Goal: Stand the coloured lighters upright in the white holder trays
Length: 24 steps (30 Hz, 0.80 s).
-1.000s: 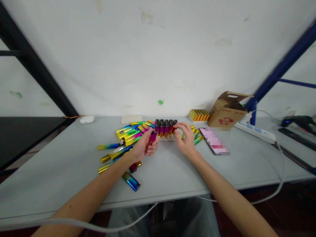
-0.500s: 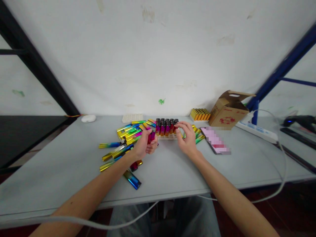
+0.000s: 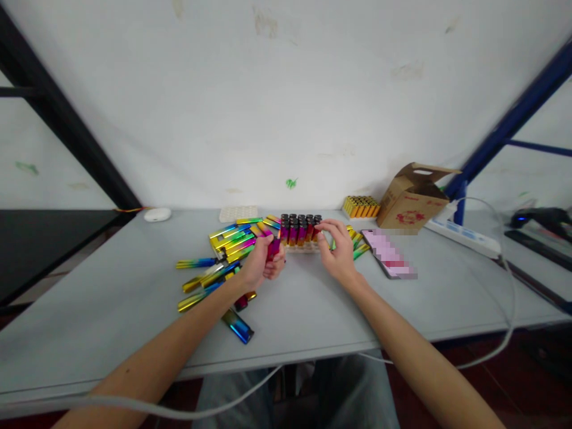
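Observation:
My left hand is closed around a magenta lighter, its thumb at the upper end. Just right of it, a white holder carries several upright lighters with black tops and purple-to-orange bodies. My right hand is at the holder's right end, fingers curved and thumb apart, the fingertips close to the end lighters; I cannot tell whether they touch. Left of and beneath my left hand lies a loose pile of shiny rainbow-coloured metallic cases, and a blue one lies nearest me.
Behind the pile sits a white perforated tray. A block of yellow cylinders stands beside an open cardboard box at back right. A phone lies right of my right hand, near a power strip. A white earbud case is far left.
The view has shifted slightly. Both hands keep nearly the same place and pose, with the lighter still in my left hand.

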Tool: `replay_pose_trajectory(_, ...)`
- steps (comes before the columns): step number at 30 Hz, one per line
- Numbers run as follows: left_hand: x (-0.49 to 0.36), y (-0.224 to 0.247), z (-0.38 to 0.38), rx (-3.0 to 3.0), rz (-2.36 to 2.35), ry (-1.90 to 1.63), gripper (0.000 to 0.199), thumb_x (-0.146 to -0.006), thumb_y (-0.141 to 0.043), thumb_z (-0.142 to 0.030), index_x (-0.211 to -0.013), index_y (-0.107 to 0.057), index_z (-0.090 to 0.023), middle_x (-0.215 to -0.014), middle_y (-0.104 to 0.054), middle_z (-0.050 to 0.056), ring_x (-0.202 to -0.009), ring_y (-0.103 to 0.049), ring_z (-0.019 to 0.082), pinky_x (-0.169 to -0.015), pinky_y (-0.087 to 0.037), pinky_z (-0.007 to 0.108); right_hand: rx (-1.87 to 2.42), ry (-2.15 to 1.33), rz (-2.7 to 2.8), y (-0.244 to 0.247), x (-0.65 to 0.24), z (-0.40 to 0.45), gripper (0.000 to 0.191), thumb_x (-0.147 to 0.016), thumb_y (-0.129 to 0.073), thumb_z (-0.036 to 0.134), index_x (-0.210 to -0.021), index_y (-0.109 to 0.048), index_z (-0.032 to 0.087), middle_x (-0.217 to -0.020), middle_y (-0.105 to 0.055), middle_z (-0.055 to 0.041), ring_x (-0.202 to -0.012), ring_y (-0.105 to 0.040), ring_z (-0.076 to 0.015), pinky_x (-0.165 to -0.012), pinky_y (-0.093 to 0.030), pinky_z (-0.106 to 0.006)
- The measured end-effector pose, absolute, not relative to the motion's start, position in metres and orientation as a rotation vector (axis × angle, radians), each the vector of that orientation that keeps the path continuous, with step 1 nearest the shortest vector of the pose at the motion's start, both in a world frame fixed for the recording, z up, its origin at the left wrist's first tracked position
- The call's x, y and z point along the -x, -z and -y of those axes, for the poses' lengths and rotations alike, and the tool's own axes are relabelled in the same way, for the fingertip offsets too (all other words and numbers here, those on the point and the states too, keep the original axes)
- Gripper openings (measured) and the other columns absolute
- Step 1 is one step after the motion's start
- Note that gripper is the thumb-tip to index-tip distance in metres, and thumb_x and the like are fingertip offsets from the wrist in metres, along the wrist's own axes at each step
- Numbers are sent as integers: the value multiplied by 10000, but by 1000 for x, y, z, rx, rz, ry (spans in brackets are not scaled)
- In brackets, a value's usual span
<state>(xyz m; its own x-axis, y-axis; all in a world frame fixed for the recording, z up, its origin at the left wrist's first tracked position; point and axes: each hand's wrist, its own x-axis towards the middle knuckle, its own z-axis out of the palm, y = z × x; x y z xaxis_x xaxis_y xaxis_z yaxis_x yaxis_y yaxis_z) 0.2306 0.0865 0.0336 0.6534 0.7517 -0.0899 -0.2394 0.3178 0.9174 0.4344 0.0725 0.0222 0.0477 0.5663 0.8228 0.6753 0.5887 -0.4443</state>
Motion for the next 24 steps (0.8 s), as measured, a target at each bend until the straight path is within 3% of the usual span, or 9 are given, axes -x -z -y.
replay_pose_trajectory(20, -230, -33, -84, -1041, -571, -686, 483, -825, -326, -606, -557, -349, -205, -441, -183, -94, -377, -93, 54, -346, -131, 154, 1070, 136, 1613, -22, -435, -74, 170, -882, -491, 221, -958, -642, 202, -1017, -614, -91, -1005, -576, -232, -912, -460, -422)
replay_pose_trajectory(24, -231, -37, -83, -1023, -547, -734, 466, -823, -372, -605, -622, -429, -188, -476, -268, -76, -385, -190, 66, -356, -189, 164, 1066, 129, 1613, -23, -435, -73, 170, -882, -493, 216, -954, -644, 193, -1018, -611, -94, -1004, -576, -226, -913, -460, -408)
